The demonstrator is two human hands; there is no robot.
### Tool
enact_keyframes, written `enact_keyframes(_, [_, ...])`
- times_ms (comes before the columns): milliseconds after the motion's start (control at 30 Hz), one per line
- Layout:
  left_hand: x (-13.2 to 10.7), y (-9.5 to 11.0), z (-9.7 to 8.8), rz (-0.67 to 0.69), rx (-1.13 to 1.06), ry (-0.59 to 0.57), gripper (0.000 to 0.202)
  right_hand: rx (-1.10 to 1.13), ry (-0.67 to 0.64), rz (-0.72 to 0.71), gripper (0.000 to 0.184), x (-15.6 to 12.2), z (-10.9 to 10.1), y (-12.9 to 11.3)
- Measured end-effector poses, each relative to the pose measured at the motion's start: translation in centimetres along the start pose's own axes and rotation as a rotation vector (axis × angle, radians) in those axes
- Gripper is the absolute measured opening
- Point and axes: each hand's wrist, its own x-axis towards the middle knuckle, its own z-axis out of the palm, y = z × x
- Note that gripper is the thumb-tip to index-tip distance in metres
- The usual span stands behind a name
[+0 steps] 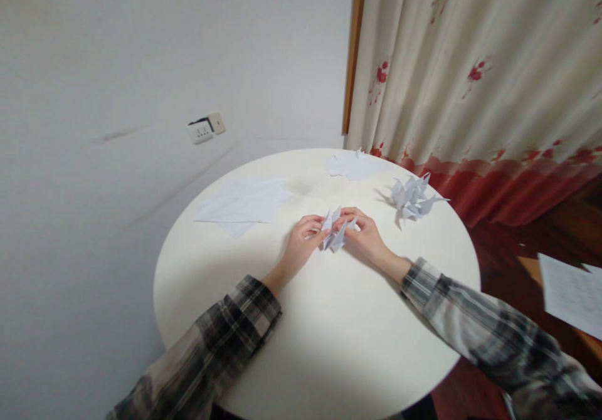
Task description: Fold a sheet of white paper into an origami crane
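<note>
Near the middle of the round white table [324,332], several white origami cranes [335,239] are bunched together with their pointed tips upward. My left hand [301,242] grips the bunch from its left side, thumb and fingers closed on the folded paper. From the other side my right hand [367,237] is closed on the same cranes. Some of the paper between the fingers is hidden. Farther right on the table sits a pile of more origami cranes [414,197], apart from my right hand.
Flat white paper sheets [244,202] lie at the left back of the table. More sheets [355,166] lie at the far edge, with a small folded piece [360,153] on them. Beyond stand a wall with a socket [201,132] and a flowered curtain [470,94]. Printed paper [571,294] lies at right.
</note>
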Motion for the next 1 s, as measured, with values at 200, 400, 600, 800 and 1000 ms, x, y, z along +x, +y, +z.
enact_keyframes(200, [0.1,-0.5,-0.2,0.059,0.068,-0.049,0.011,0.004,-0.016,0.034,0.008,0.0,0.0,0.1])
enact_keyframes(400, [-0.1,0.3,-0.1,0.058,0.081,-0.07,0.012,-0.001,-0.03,0.045,0.007,-0.1,-0.1,0.0])
enact_keyframes(600, [-0.2,1.0,-0.1,0.099,0.137,-0.065,0.014,-0.012,-0.056,0.04,0.007,-0.1,-0.1,-0.4])
enact_keyframes(800, [-0.3,1.4,-0.1,0.114,0.11,-0.081,0.015,0.008,-0.073,0.019,0.008,0.0,-0.2,-0.5])
enact_keyframes(1000, [-0.3,1.6,-0.3,0.1,0.053,0.01,0.018,-0.009,-0.1,0.001,0.008,0.0,-0.2,-0.4])
